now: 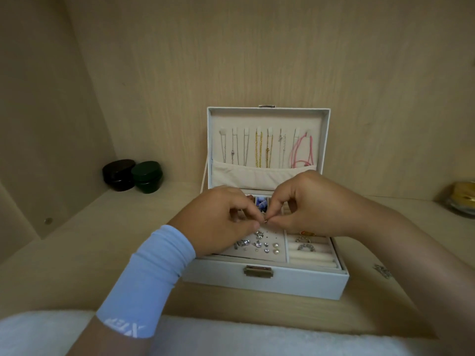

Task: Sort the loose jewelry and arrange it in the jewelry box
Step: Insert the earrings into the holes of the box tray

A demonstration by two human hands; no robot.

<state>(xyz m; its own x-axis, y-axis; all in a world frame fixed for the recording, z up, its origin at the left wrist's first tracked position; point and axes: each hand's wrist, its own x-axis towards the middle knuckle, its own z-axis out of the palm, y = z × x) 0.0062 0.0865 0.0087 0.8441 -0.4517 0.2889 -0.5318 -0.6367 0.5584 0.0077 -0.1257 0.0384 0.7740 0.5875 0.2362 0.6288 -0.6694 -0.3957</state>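
A white jewelry box (264,281) stands open on the wooden shelf. Several chains and a pink cord (302,152) hang inside its raised lid (267,119). The front left tray (280,242) holds several stud earrings (266,246); rings (304,246) sit in the padded rolls on the right. Above the tray, my left hand (218,222) and my right hand (308,204) meet fingertip to fingertip and pinch one tiny earring (265,221) between them. Both hands cover the back compartments, where a blue-and-white piece (261,202) shows.
Two small round tins, one dark brown (118,174) and one green (147,176), stand at the back left. A loose silver piece (383,271) lies on the shelf right of the box. A yellow-topped jar (461,199) sits at the far right edge. White fabric (51,332) lies along the front.
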